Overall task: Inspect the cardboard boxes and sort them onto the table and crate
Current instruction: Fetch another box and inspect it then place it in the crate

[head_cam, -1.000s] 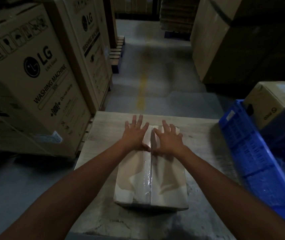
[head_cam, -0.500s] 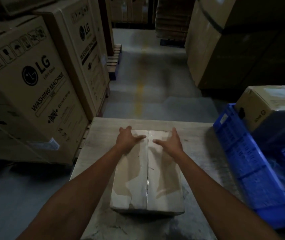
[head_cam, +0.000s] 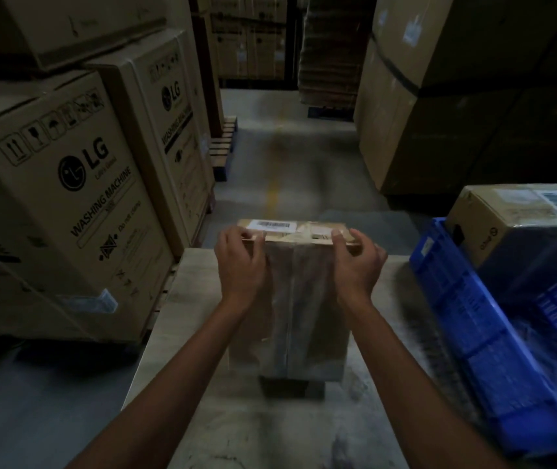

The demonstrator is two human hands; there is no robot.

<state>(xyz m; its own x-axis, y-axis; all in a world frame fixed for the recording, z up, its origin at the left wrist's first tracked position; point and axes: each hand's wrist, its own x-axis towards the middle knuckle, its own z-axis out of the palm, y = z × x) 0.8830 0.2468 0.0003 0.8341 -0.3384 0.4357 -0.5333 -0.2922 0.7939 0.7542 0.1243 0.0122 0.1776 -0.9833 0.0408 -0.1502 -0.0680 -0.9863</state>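
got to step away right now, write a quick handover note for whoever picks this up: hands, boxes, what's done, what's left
Left hand and right hand each grip the raised far edge of the taped box, one near each corner.
The box is tipped up over the table, near end down; its barcode label faces up.
Done: a second box sits in the blue crate.
Left: finish inspecting the held box, then probably place it on table or crate.
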